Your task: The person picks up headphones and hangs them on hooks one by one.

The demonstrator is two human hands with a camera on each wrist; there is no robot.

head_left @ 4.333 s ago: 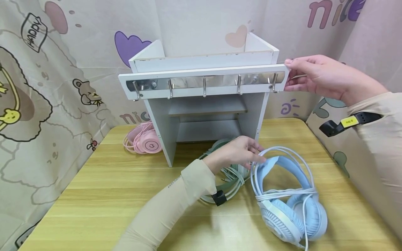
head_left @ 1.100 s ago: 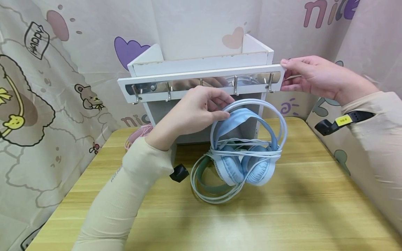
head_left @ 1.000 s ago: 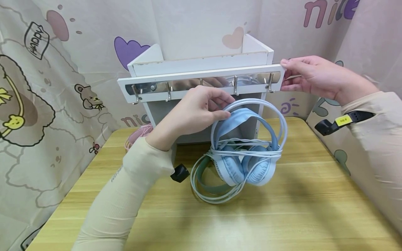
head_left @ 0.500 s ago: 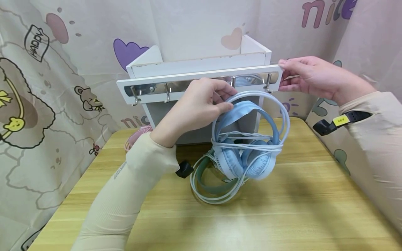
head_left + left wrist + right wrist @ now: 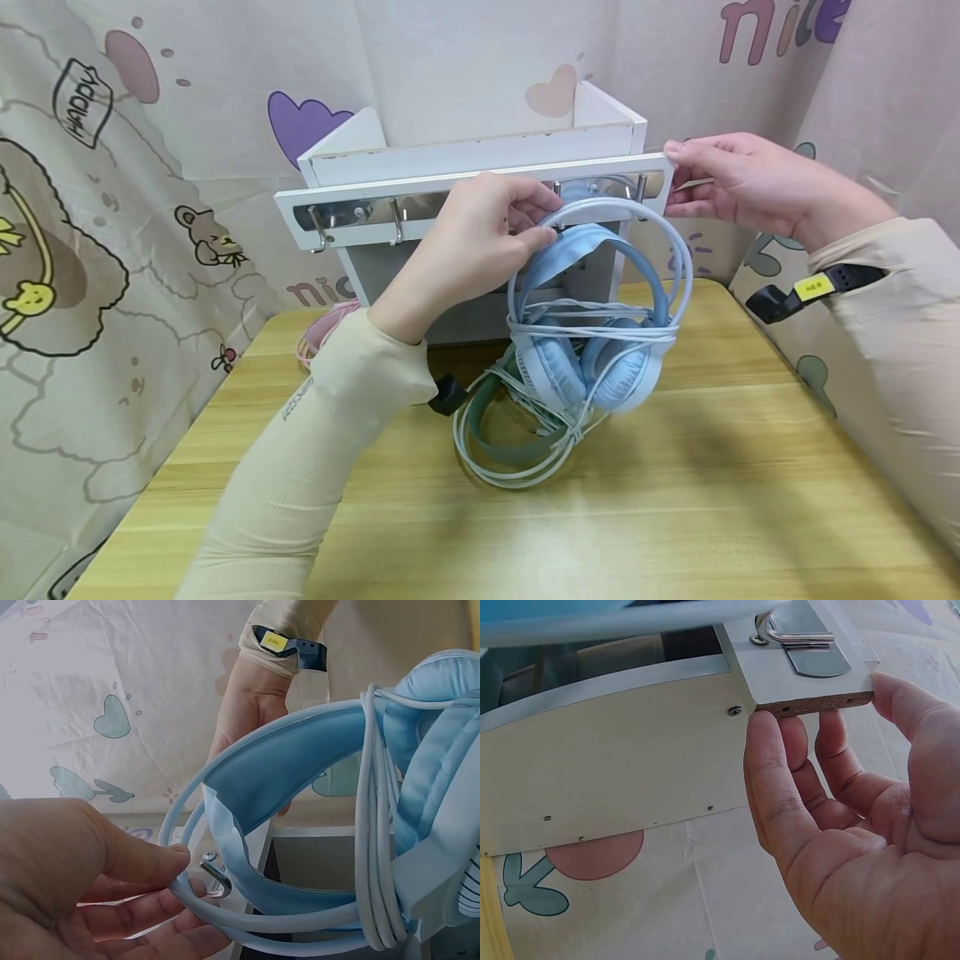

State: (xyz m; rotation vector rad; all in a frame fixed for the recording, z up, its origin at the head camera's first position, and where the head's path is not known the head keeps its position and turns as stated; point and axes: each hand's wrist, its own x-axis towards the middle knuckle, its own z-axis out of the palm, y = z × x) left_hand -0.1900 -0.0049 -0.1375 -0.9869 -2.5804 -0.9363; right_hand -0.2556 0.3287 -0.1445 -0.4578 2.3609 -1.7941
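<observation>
Light blue headphones [image 5: 626, 358] hang in the air in front of the hook rail, their cable wound round above the ear cups. My left hand [image 5: 480, 242] pinches the outer band at its upper left; in the left wrist view, the thumb and fingers hold the band [image 5: 262, 919] close to a metal hook [image 5: 215, 876]. My right hand [image 5: 750, 183] grips the right end of the white hook rail [image 5: 337, 237]. The right wrist view has thumb and fingers on either side of the board's raw end [image 5: 814, 703]. The headphones hide some of the hooks in the head view.
Behind the rail stands a white shelf unit [image 5: 480, 150]. Green headphones [image 5: 517, 450] with a wound pale cable lie on the wooden table [image 5: 600, 533] under the blue pair. Pink headphones [image 5: 322, 329] lie left of the shelf. Patterned cloth [image 5: 465, 58] hangs round the table.
My left hand took up the blue headphones from the table's right side and carried them left and up to the rail. Lately they have risen slightly. My right hand keeps its grip on the rail.
</observation>
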